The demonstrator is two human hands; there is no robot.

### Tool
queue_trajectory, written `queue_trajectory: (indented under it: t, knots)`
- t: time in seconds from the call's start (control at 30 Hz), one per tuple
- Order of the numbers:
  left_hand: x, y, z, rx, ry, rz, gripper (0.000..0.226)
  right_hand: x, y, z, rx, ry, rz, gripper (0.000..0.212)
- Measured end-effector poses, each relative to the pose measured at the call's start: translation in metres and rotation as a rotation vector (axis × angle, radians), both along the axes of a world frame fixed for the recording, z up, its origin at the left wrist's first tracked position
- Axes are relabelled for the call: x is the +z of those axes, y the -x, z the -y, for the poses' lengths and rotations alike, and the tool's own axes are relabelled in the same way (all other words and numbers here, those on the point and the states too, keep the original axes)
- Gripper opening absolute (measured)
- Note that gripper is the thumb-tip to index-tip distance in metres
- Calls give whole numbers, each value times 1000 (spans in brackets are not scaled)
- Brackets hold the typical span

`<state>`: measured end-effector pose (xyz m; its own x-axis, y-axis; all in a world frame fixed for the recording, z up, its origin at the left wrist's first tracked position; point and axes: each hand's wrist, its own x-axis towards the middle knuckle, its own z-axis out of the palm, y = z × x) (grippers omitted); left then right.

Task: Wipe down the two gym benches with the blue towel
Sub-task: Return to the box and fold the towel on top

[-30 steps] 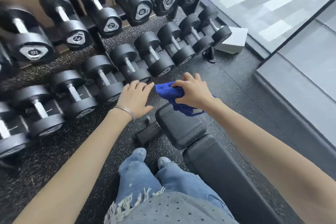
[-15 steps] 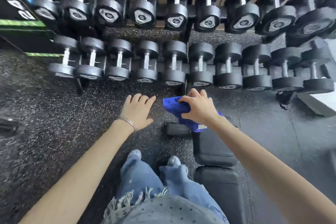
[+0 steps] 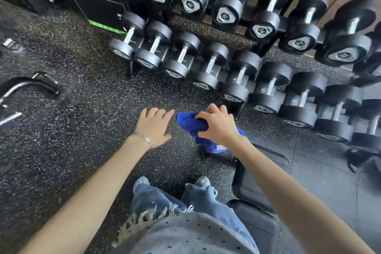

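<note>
Racked dumbbells beside black-green box

This is a gym, at its free-weights corner. A two-tier dumbbell rack runs across the far side, loaded with black dumbbells that have steel handles and numbered end caps. In front of the rack lies a black rubber floor flecked with pale specks. A padded black bench stands on that floor just in front of the rack. Left of the rack sits a black box with green stripes and large white numerals.
</note>
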<state>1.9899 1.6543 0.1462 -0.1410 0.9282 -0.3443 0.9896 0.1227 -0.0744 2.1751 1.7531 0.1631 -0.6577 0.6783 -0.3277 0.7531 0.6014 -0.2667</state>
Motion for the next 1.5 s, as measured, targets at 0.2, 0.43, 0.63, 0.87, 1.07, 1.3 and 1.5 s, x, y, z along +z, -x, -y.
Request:
queue_trajectory:
  t: [0.2, 0.43, 0.63, 0.87, 1.07, 1.3, 1.5]
  knots:
    - [0, 62, 37, 110, 14, 30, 83, 1, 71, 20, 111, -11, 35, 46]
    - [2, 158, 100, 224, -26, 63, 83, 1, 185, 67, 207, 4, 23, 46]
    - [3, 250, 156, 308, 9, 59, 83, 1, 279, 109, 267, 29, 8, 46]
    - [7, 309, 191, 378, -9, 56, 84, 10, 353, 126, 337, -1, 2, 46]
    - [4, 332, 188, 425, -4, 65, 84, 12, 393, 121, 404, -1, 12, 46]
    - [7, 379, 168, 546, 6, 81, 83, 10, 449, 89, 501, 5, 38, 45]
    - [13, 423, 118, 601, 7, 84, 82, 18, 504, 35, 563, 13, 36, 45]
